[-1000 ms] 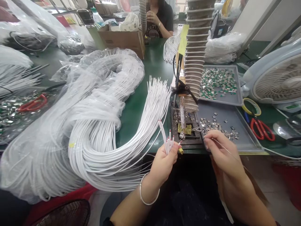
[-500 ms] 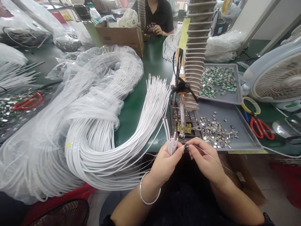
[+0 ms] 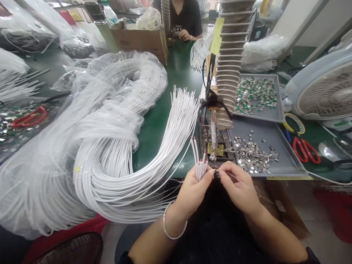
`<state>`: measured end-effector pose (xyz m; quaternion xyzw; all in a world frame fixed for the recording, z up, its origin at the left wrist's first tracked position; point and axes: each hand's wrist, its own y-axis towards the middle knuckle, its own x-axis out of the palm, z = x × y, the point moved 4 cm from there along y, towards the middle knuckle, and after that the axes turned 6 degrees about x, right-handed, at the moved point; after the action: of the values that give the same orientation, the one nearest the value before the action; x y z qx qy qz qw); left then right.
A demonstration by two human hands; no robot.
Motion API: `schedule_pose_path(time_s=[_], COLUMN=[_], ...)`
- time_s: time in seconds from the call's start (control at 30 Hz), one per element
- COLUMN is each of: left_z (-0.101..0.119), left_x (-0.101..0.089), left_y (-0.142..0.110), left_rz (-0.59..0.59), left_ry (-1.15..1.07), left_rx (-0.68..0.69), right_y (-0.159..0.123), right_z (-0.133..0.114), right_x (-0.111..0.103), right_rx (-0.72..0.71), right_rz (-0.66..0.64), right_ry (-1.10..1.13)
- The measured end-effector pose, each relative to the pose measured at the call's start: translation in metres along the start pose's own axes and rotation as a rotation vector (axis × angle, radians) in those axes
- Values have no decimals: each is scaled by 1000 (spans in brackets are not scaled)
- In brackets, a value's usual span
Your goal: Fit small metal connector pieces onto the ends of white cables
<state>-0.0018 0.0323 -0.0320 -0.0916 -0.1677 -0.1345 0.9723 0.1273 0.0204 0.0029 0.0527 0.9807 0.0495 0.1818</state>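
My left hand (image 3: 192, 192) is closed around a small bunch of white cables (image 3: 201, 169) with red ends sticking up. Its thumb and forefinger pinch one cable end at the fingertips. My right hand (image 3: 238, 187) meets it there, fingers pinched on a thin solder wire (image 3: 264, 197) that trails down to the right. The tiny piece between the fingertips is mostly hidden. Just beyond both hands, a soldering iron (image 3: 213, 128) is fixed upright, tip down, beside a yellow sponge (image 3: 217, 149). Left of it lies a thick bundle of white cables (image 3: 121, 187), partly in plastic.
A grey tray (image 3: 286, 156) holds small metal connectors (image 3: 255, 154); another tray (image 3: 280, 99) behind holds green-and-silver pieces. Red-handled scissors (image 3: 305, 149), yellow tape (image 3: 294, 123) and a fan (image 3: 327, 84) stand right. A ribbed hose (image 3: 231, 55) hangs over the bench. Opposite sits a person (image 3: 187, 22).
My fingertips have drawn slightly closer together, and the dark piece between them shows less. Both hands otherwise keep their hold; the view has shifted a little.
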Motion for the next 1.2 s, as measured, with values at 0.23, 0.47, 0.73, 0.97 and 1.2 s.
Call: schedule_pose_path(time_s=[0.23, 0.47, 0.73, 0.97, 1.2], left_z=[13, 22, 19, 17, 21], left_x=[3, 8, 6, 1, 1], left_y=[-1, -1, -2, -1, 2], left_rz=[-31, -29, 16, 59, 69], left_ry=[79, 122, 140, 99, 98], left_rx=[29, 24, -12, -41, -25], right_y=[0, -1, -4, -8, -13], right_z=[8, 7, 6, 15, 21], right_x=[-2, 1, -3, -5, -7], right_rx=[18, -19, -205, -292, -386], right_rz=[37, 19, 71, 177, 253], right_ry=[32, 32, -60, 94, 149])
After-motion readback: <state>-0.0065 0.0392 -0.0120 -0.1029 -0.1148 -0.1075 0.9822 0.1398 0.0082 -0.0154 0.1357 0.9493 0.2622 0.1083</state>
